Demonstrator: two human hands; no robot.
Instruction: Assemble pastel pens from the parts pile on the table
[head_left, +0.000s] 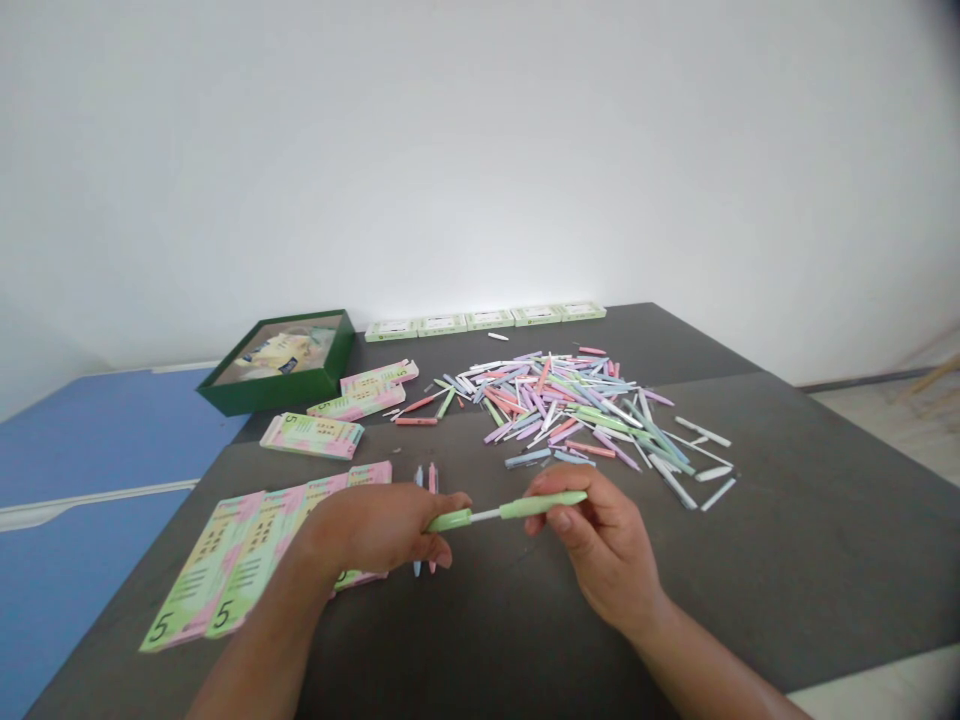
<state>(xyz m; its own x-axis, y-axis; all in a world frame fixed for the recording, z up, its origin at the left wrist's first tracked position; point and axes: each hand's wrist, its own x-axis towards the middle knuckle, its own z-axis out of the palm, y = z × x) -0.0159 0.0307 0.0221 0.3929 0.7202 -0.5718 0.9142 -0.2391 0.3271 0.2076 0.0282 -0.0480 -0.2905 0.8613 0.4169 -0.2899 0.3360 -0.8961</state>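
In front of me, my left hand (390, 530) pinches one green half of a pen, and my right hand (592, 540) pinches the other green pen barrel (536, 505). A white refill (484, 515) shows between the two green parts, linking them. Below and beside my left hand lie a blue pen (418, 568) and a pink pen (433, 480), side by side on the dark table. Beyond my right hand spreads a pile of loose pen parts (555, 400) in purple, pink, green, blue and white.
Flat green-and-pink pen boxes (247, 560) lie in a row at the left, partly behind my left arm. More such boxes (313, 436) sit farther back. A green open box (337, 370) with packets inside stands at the back left. Several white-green boxes (490, 319) line the wall.
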